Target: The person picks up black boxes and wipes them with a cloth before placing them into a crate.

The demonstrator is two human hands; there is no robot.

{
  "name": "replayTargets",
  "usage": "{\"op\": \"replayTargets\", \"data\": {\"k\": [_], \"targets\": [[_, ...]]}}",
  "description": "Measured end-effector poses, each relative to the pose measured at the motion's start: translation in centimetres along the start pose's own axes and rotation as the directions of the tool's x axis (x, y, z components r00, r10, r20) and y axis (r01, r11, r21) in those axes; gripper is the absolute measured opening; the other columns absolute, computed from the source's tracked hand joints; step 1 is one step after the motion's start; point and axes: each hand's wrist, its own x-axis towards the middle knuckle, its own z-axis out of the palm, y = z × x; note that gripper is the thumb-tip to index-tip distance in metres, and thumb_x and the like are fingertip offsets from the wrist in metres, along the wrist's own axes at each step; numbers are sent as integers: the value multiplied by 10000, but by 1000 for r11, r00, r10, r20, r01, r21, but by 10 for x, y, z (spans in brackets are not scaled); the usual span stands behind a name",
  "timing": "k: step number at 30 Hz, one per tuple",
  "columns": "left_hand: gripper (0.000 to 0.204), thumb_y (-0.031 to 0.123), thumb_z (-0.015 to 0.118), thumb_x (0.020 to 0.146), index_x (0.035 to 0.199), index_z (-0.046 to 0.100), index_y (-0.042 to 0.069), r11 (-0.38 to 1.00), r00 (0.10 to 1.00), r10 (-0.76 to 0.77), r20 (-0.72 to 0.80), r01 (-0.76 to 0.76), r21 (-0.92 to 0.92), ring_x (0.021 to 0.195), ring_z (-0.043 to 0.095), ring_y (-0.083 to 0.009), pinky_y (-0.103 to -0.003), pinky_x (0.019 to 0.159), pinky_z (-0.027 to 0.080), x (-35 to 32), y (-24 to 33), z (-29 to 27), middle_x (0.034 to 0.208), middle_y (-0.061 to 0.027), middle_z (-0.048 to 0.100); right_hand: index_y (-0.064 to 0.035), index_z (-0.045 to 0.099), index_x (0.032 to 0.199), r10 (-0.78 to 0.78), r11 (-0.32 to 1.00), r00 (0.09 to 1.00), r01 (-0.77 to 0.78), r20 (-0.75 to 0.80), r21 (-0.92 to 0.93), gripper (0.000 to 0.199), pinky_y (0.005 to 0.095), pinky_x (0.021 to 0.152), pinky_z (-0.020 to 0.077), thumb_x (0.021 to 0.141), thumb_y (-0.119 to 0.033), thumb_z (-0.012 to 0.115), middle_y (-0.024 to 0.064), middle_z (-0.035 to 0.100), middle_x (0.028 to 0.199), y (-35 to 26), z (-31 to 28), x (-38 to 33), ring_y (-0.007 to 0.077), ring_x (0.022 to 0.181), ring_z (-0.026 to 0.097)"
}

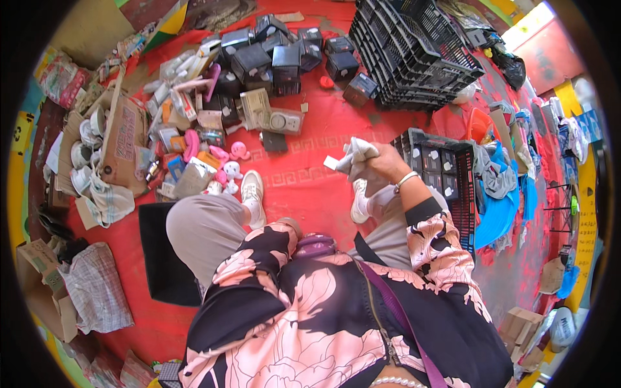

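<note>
My right hand (389, 164), with a white bracelet at the wrist, is raised above my right leg. Its fingers are closed round a crumpled grey cloth (356, 159), and a small white tag (331, 162) sticks out from the cloth's left side. Only a sliver of my left hand (290, 224) shows past its sleeve, close to my waist beside a purple bag (315, 245); its fingers are hidden. Just right of my right hand stands a black plastic crate (463, 152) holding several small black boxes (435, 160).
Tall stacked black crates (414, 58) stand ahead. Black boxes (251, 61) and mixed goods with pink plush toys (239, 150) cover the red floor sheet (310, 155) at front left. An open black bin (169, 271) sits by my left leg. Blue cloth (498, 207) lies at right.
</note>
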Motion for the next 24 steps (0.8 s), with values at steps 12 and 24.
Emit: {"op": "replayTargets", "data": {"k": [12, 24], "targets": [[664, 407, 702, 607, 1131, 571, 19, 774, 62, -610, -790, -165, -611, 1198, 432, -393, -441, 1037, 336, -91, -76, -365, 1213, -251, 516, -95, 609, 882, -273, 808, 954, 299, 127, -508, 225, 433, 709, 484, 691, -197, 669, 140, 650, 871, -87, 40, 27, 323, 826, 623], [1231, 533, 809, 519, 1482, 101, 237, 774, 385, -577, -720, 538, -333, 1412, 33, -369, -472, 1116, 132, -117, -183, -503, 1516, -212, 83, -84, 591, 944, -218, 855, 962, 270, 165, -443, 218, 420, 728, 472, 726, -100, 593, 129, 611, 864, -99, -3, 59, 330, 841, 595]]}}
